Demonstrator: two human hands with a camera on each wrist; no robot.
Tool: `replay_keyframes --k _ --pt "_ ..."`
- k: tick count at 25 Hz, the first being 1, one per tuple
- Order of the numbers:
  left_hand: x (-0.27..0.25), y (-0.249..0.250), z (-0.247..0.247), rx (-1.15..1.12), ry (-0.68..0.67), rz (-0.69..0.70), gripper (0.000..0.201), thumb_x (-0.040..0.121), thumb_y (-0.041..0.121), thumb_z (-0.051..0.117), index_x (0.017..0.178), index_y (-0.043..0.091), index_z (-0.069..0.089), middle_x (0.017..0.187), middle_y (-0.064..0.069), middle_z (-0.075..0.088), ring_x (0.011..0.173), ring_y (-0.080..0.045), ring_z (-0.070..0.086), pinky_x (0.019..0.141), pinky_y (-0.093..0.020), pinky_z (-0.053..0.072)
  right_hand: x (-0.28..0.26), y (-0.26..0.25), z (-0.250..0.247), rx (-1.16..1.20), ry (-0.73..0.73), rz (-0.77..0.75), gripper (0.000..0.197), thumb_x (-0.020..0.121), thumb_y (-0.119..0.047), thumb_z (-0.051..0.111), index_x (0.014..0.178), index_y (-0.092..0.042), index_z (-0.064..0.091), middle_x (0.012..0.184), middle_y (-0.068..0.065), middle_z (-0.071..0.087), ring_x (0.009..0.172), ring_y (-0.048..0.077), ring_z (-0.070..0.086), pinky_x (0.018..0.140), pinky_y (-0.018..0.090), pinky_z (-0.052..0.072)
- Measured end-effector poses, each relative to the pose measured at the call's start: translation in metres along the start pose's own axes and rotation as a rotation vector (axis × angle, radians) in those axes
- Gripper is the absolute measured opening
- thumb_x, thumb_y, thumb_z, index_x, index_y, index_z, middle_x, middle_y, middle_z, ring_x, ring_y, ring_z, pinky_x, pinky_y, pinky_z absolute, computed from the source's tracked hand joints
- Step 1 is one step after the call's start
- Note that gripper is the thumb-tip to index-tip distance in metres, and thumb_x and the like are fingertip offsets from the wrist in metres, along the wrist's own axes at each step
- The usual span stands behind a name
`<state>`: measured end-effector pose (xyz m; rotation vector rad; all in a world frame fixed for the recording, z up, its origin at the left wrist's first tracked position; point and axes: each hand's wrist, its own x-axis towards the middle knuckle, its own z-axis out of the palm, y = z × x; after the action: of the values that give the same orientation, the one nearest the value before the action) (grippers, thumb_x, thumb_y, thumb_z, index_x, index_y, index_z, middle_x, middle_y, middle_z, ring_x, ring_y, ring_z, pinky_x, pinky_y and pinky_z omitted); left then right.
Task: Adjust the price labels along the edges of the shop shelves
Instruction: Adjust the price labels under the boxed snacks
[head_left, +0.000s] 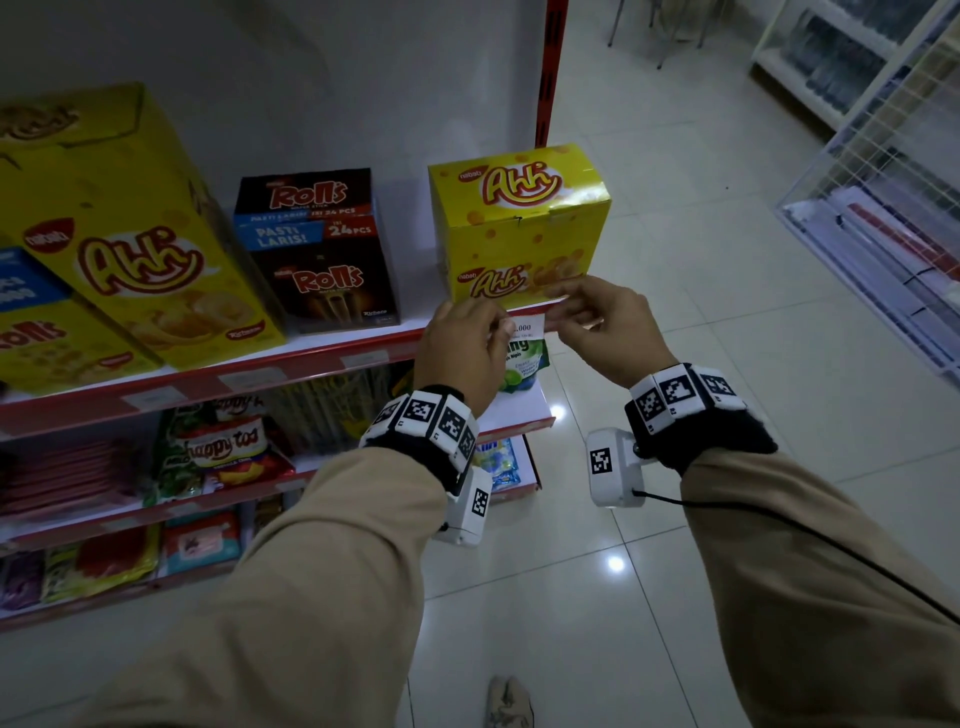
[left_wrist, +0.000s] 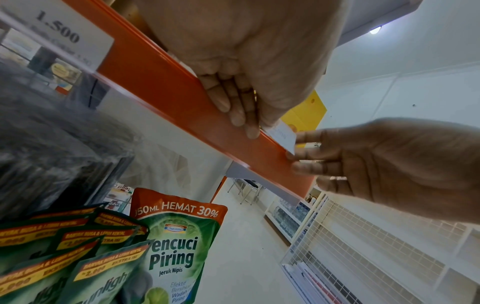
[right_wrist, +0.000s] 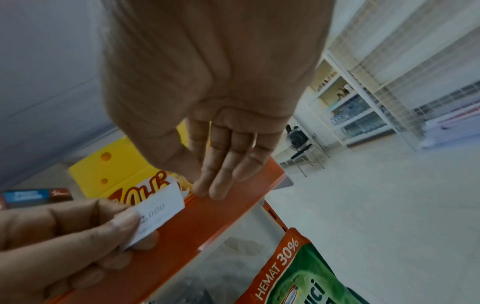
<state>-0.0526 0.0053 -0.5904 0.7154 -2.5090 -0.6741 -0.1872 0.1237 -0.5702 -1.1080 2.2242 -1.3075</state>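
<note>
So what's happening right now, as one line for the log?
step: fitting label | left hand: pinches label | right hand: fingers on shelf edge | label: not yet seated, below Ahh box

A shop: red-edged shelves (head_left: 291, 364) at 10 o'clock stacked with snack boxes (head_left: 519, 228) and detergent pouches (left_wrist: 168, 253), price labels (left_wrist: 57, 35) along the edges, white racks (head_left: 831, 57) of bottled water at 2 o'clock, tiled floor (head_left: 675, 338).
</note>
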Motion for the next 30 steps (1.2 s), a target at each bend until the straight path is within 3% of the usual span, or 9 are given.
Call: replay_keyframes --k 2,4,7,11,14,18,24,30 --pt "-0.001 0.001 0.001 0.011 0.003 0.008 0.020 0.097 0.025 0.049 0.095 0.010 0.061 0.097 -0.007 0.062 0.094 -0.026 0.048 0.076 -0.032 0.035 0.000 -0.006 0.000 -0.079 -0.013 -0.090 0.029 0.078 -0.009 0.068 0.105 -0.018 0.068 0.087 0.002 0.070 0.077 0.012 0.066 0.071 0.018 0.052" --pt "0.000 0.002 0.002 0.024 -0.005 0.008 0.020 0.097 0.025 0.049 0.095 0.010 0.061 0.097 -0.007 0.062 0.095 -0.026 0.048 0.077 -0.034 0.036 0.002 -0.011 0.002 -0.291 -0.078 -0.161 0.023 0.079 -0.018 0.069 0.102 -0.019 0.070 0.087 0.001 0.070 0.078 0.015 0.065 0.074 0.030 0.054" --pt "-0.001 0.003 0.000 0.028 -0.020 0.007 0.016 0.094 0.024 0.053 0.101 0.012 0.061 0.101 -0.005 0.062 0.099 -0.025 0.049 0.082 -0.036 0.040 0.004 -0.015 -0.001 -0.474 -0.091 -0.186 0.014 0.084 -0.016 0.063 0.094 -0.018 0.072 0.092 0.004 0.071 0.083 0.024 0.064 0.074 0.039 0.052" --pt "-0.004 0.005 -0.001 0.037 -0.029 -0.004 0.023 0.090 0.027 0.058 0.110 0.016 0.057 0.106 -0.002 0.061 0.103 -0.023 0.048 0.087 -0.035 0.041 0.009 -0.012 -0.013 -0.476 0.091 -0.221 0.012 0.085 -0.015 0.062 0.095 -0.015 0.070 0.102 0.005 0.068 0.090 0.025 0.059 0.077 0.037 0.047" --pt "-0.005 0.008 0.001 0.128 -0.052 0.018 0.031 0.090 0.030 0.056 0.118 0.017 0.053 0.114 -0.003 0.058 0.108 -0.025 0.046 0.090 -0.036 0.037 0.012 -0.009 -0.012 -0.629 0.021 -0.285 0.015 0.086 -0.017 0.061 0.099 -0.015 0.069 0.109 0.004 0.067 0.095 0.030 0.057 0.081 0.042 0.044" --pt "-0.005 0.010 0.003 0.255 -0.111 0.043 0.040 0.091 0.037 0.053 0.128 0.023 0.050 0.119 -0.006 0.051 0.111 -0.027 0.041 0.093 -0.038 0.035 0.011 0.000 -0.006 -0.754 -0.012 -0.338 0.014 0.089 -0.018 0.058 0.097 -0.014 0.069 0.110 0.006 0.066 0.093 0.033 0.057 0.076 0.041 0.040" --pt "-0.005 0.011 0.007 0.323 -0.108 0.037 0.032 0.093 0.038 0.052 0.121 0.024 0.055 0.109 -0.006 0.048 0.105 -0.026 0.040 0.087 -0.037 0.034 0.007 0.010 -0.009 -0.692 -0.058 -0.339 0.014 0.081 -0.014 0.063 0.094 -0.011 0.068 0.097 0.009 0.065 0.088 0.032 0.054 0.072 0.036 0.042" --pt "-0.005 0.011 0.008 0.343 -0.100 0.043 0.032 0.092 0.038 0.053 0.122 0.026 0.057 0.108 -0.005 0.048 0.104 -0.026 0.040 0.087 -0.036 0.033 0.010 0.009 -0.007 -0.774 -0.104 -0.287 0.015 0.088 -0.015 0.059 0.098 -0.010 0.070 0.109 0.013 0.060 0.097 0.033 0.050 0.074 0.040 0.043"
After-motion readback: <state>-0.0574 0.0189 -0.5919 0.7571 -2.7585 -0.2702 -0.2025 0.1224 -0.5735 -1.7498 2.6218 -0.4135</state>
